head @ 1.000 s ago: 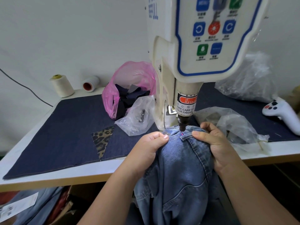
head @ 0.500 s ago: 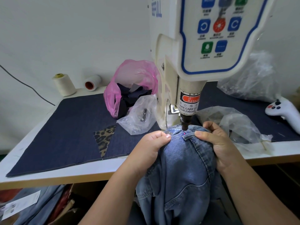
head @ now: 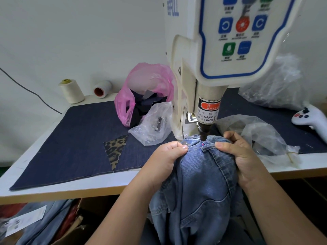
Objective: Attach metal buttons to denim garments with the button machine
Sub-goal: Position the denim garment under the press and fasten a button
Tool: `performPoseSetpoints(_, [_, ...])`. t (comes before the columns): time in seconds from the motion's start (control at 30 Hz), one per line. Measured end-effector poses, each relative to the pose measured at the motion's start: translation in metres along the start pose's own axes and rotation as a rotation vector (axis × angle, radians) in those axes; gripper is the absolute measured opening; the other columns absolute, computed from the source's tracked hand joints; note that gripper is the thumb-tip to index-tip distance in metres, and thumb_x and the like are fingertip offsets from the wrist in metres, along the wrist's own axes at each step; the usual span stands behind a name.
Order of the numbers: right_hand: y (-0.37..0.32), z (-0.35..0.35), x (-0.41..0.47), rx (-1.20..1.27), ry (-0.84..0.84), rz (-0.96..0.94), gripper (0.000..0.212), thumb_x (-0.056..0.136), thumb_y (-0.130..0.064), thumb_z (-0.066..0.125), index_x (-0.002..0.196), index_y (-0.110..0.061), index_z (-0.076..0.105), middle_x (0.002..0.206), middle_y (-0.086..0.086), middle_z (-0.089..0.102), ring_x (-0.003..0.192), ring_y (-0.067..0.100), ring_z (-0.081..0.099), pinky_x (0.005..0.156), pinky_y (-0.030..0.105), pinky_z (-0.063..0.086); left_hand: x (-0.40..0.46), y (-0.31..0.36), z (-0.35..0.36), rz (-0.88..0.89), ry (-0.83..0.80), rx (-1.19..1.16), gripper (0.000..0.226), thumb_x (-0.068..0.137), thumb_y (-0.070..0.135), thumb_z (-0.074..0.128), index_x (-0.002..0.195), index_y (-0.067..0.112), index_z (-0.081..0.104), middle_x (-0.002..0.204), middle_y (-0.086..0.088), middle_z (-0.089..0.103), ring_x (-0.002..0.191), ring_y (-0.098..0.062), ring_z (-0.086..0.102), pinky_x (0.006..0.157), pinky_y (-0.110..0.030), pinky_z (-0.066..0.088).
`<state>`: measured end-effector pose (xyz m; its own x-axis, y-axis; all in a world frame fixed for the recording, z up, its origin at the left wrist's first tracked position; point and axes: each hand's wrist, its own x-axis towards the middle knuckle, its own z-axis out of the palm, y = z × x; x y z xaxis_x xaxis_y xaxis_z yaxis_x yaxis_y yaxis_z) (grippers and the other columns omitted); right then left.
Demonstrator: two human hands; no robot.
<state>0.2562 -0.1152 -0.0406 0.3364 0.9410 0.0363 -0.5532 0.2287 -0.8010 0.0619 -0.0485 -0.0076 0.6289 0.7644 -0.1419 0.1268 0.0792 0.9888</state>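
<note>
Currently: positioning step. Left hand (head: 165,156) and right hand (head: 235,152) each pinch the denim jeans waistband (head: 203,147), stretched under the button machine punch (head: 203,134); one metal button (head: 184,142) already set. Next, likely: align, keep fingers clear.

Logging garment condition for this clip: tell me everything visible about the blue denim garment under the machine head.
The faded blue denim garment is bunched into a dome, its upper edge under the machine's dark punch tip. Stitched seams and a belt loop show; a red dot of light lies near the loop. A round metal button sits on the edge beside the left thumb. The left hand and right hand grip the fabric on either side, and the rest hangs below the white table edge.
</note>
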Motion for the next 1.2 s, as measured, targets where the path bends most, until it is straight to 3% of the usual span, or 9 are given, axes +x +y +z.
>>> performPoseSetpoints(0.17, [0.0, 0.001, 0.0004, 0.003, 0.001, -0.002, 0.028, 0.064, 0.003, 0.067, 0.072, -0.023, 0.062, 0.078, 0.007, 0.071, 0.067, 0.022, 0.071, 0.058, 0.031, 0.059, 0.0009, -0.0014, -0.0005, 0.002, 0.003, -0.002, 0.027, 0.098, 0.022, 0.058, 0.071, 0.019, 0.061, 0.072, -0.001, 0.057, 0.072, -0.016, 0.049, 0.066, -0.029, 0.037])
performPoseSetpoints(0.43, [-0.0011, 0.0029, -0.0009, 0.009, -0.003, -0.008, 0.028, 0.063, 0.003, 0.067, 0.071, -0.023, 0.061, 0.076, 0.007, 0.071, 0.066, 0.021, 0.071, 0.057, 0.03, 0.058, -0.0016, 0.0032, 0.002, 0.009, 0.002, -0.047, 0.018, 0.079, 0.035, 0.061, 0.065, 0.022, 0.06, 0.075, -0.004, 0.056, 0.077, -0.019, 0.046, 0.068, -0.032, 0.035])
performPoseSetpoints(0.73, [-0.0013, 0.0038, -0.0007, 0.005, -0.003, -0.01, 0.028, 0.064, 0.003, 0.067, 0.076, -0.021, 0.057, 0.074, 0.006, 0.07, 0.065, 0.02, 0.07, 0.057, 0.029, 0.058, -0.0014, 0.0029, 0.001, 0.003, 0.004, -0.026, 0.023, 0.087, 0.031, 0.062, 0.066, 0.022, 0.06, 0.071, 0.0, 0.057, 0.066, -0.012, 0.05, 0.065, -0.029, 0.037])
performPoseSetpoints(0.87, [-0.0015, 0.0044, -0.0009, 0.006, -0.004, -0.009, 0.028, 0.065, 0.004, 0.066, 0.077, -0.02, 0.056, 0.075, 0.007, 0.07, 0.065, 0.021, 0.071, 0.057, 0.03, 0.058, -0.0033, 0.0053, 0.0022, 0.007, 0.001, -0.039, 0.019, 0.081, 0.033, 0.061, 0.066, 0.021, 0.06, 0.072, -0.001, 0.057, 0.071, -0.015, 0.05, 0.068, -0.031, 0.037])
performPoseSetpoints(1.0, [-0.0018, 0.0051, -0.0009, 0.005, -0.003, -0.004, 0.029, 0.063, 0.003, 0.067, 0.076, -0.02, 0.057, 0.075, 0.007, 0.07, 0.065, 0.021, 0.07, 0.057, 0.03, 0.059, -0.002, 0.0033, 0.0016, 0.015, 0.007, -0.034, 0.032, 0.096, 0.019, 0.058, 0.064, 0.022, 0.06, 0.069, 0.002, 0.057, 0.066, -0.011, 0.05, 0.065, -0.028, 0.037])
performPoseSetpoints(1.2, [-0.0024, 0.005, -0.0016, 0.005, 0.0, -0.002, 0.03, 0.064, 0.004, 0.066, 0.079, -0.019, 0.054, 0.075, 0.007, 0.07, 0.066, 0.021, 0.071, 0.057, 0.03, 0.058, -0.0036, 0.0046, 0.0018, 0.026, 0.007, -0.024, 0.041, 0.098, 0.016, 0.053, 0.059, 0.024, 0.062, 0.065, 0.007, 0.058, 0.061, -0.005, 0.051, 0.058, -0.018, 0.041])
